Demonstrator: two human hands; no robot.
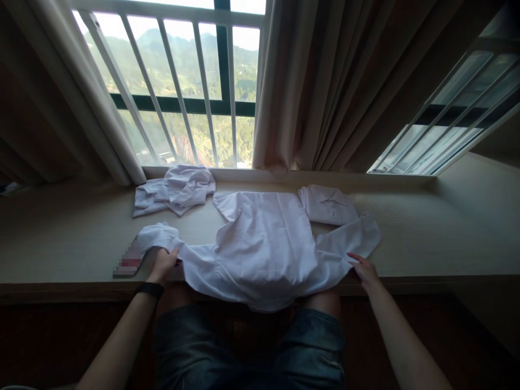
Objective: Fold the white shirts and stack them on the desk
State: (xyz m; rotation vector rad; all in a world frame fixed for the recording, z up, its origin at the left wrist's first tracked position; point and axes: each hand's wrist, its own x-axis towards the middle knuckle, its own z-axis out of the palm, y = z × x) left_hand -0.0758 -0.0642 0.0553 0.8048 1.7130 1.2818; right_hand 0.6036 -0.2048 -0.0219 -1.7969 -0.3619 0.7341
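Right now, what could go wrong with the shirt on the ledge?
1. The spread white cotton shirt hangs over the front edge of the beige window ledge; it could slide off.
2. The left hand and right hand each touch a sleeve; uneven pulls could skew it.

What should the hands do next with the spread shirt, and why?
Probably fold the left sleeve inward over the shirt. The left hand already touches it, the right hand rests on the other sleeve, and both sleeves lie spread outward on the ledge.
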